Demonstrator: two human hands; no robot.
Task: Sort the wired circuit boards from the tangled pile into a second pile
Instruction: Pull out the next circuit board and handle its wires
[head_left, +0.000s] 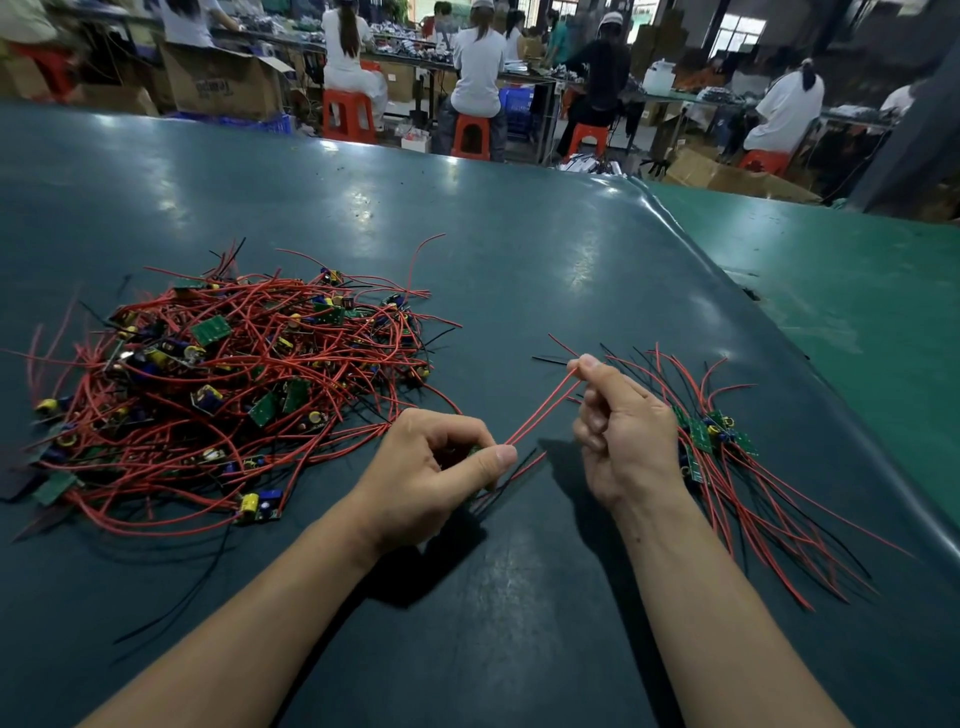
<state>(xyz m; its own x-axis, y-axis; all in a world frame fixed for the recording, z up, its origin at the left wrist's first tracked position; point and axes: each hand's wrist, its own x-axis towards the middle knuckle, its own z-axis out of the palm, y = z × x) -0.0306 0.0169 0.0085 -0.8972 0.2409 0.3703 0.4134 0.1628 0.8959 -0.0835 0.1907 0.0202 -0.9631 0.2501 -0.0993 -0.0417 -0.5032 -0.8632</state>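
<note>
A: Head view first: where are the boards?

B: Most lie in the tangled pile at the left middle of the frame, on the dark green table, red and black leads knotted through them. The second pile is at the right middle, its boards bunched and its leads fanned out toward the lower right.

A: And the hands?

B: Between the piles, near frame centre. The left hand has its grip closed, thumb and fingers pinching a pair of red wires at their lower end. The right hand, fingers curled, pinches the same pair higher up, so they run taut between them.

A: Is a board attached?

B: Something green shows under the left fingers; I cannot tell.
</note>
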